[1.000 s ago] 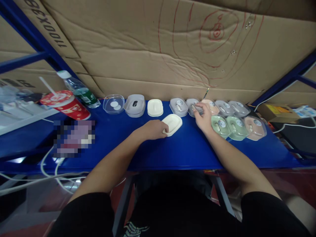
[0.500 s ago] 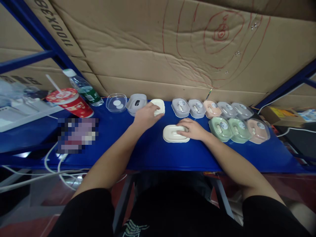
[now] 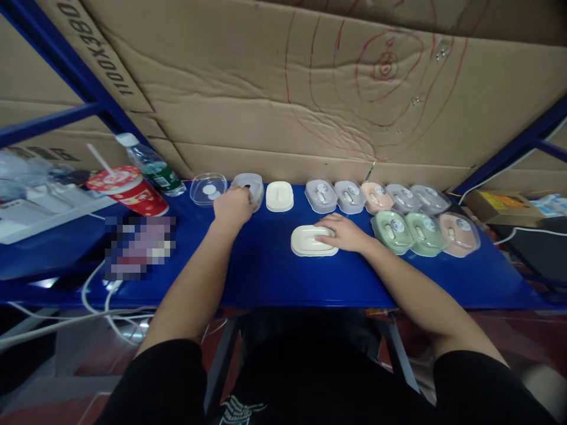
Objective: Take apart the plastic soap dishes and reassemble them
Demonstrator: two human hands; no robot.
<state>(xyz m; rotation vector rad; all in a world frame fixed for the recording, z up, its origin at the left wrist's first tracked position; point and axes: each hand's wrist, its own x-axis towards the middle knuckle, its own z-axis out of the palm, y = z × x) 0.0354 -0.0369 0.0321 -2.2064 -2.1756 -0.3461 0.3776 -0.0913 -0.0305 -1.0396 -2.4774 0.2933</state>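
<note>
My left hand (image 3: 234, 208) has its fingers curled over the near left side of a grey plastic box (image 3: 254, 184) with a dark oval slot; the fingertips are partly hidden. Just right of it lies a cream rounded-square piece (image 3: 279, 196), untouched. A clear plastic lid (image 3: 208, 184) with a white disc in it sits to the left. My right hand (image 3: 343, 232) grips the right end of a cream oval plastic piece (image 3: 305, 241) with a raised middle, thumb in front and fingers behind, on the blue table (image 3: 283, 283).
Several grey, pink and green boxes with clear covers (image 3: 425, 233) stand in two rows at the right. A red paper cup (image 3: 133, 192) with a straw, a water bottle (image 3: 157, 168) and a power strip (image 3: 31, 212) are at the left. Cardboard (image 3: 221, 88) walls the back.
My left hand has let go of the cream rounded-square piece and moved left to the grey box. My right hand stays on the cream oval piece. The camera view has shifted slightly.
</note>
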